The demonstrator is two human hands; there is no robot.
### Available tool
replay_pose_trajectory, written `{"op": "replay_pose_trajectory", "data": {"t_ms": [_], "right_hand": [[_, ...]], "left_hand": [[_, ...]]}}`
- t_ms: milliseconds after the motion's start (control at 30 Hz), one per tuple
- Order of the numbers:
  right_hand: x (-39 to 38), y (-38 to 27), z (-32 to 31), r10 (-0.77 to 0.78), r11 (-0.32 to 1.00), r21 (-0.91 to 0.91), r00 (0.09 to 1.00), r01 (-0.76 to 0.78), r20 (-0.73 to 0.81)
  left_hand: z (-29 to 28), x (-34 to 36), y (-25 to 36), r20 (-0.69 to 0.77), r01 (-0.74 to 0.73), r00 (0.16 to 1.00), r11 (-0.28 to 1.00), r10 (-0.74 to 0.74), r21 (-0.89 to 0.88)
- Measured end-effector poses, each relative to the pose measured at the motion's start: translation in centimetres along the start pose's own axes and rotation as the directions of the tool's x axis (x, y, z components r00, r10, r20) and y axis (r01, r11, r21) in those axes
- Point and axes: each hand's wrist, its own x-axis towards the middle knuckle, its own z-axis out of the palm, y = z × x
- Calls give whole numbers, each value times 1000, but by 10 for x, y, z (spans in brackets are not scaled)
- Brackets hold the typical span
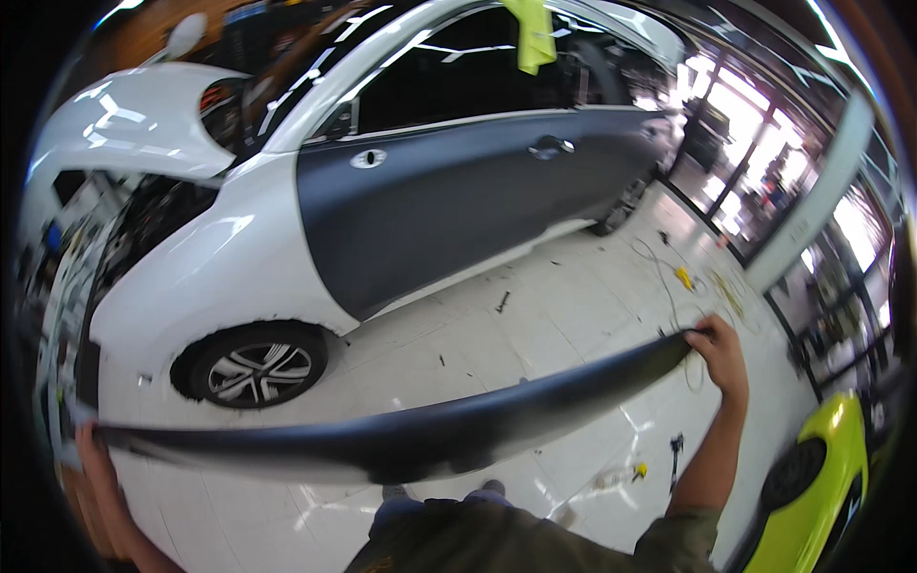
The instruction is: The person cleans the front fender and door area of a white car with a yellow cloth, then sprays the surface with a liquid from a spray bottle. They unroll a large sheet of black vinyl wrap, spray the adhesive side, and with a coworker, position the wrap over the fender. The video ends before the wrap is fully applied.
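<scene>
Head view: a long sheet of dark matte film (420, 441) is stretched wide across the person's front, spanning nearly the whole picture, well apart from the white car (239, 258) it faces. Right hand (718, 351) has its fingers closed around the film's right end, arm extended out. Left hand (95, 468) sits at the film's left end near the picture's rim; the fingers appear clamped on the edge, though the distortion there hides the detail. Film sags in the middle, lowest above the person's knees. Car's front door (449, 210) already wears the same dark matte covering; fender and bonnet stay white. Judgement: good handling here means even tension from both ends so the sag does not fold on itself, and keeping the sheet off the tiled floor (573, 315), where scraps and a yellow cable (684, 279) lie. A yellow-green car (812, 497) stands close at right; worth minding that corner.
</scene>
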Motion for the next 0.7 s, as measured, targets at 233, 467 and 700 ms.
{"op": "replay_pose_trajectory", "data": {"t_ms": [233, 467, 700], "right_hand": [[-10, 139, -69, 89, 994, 70, 989, -81, -122], [-2, 162, -100, 43, 962, 271, 998, -29, -47], [31, 185, -113, 13, 999, -43, 959, -26, -283]], "left_hand": [[-87, 38, 214, 63, 12, 998, 1000, -13, 4], [-100, 21, 245, 147, 62, 986, 995, -73, 74], [-67, -2, 257, 123, 78, 989, 995, -86, 70]]}}
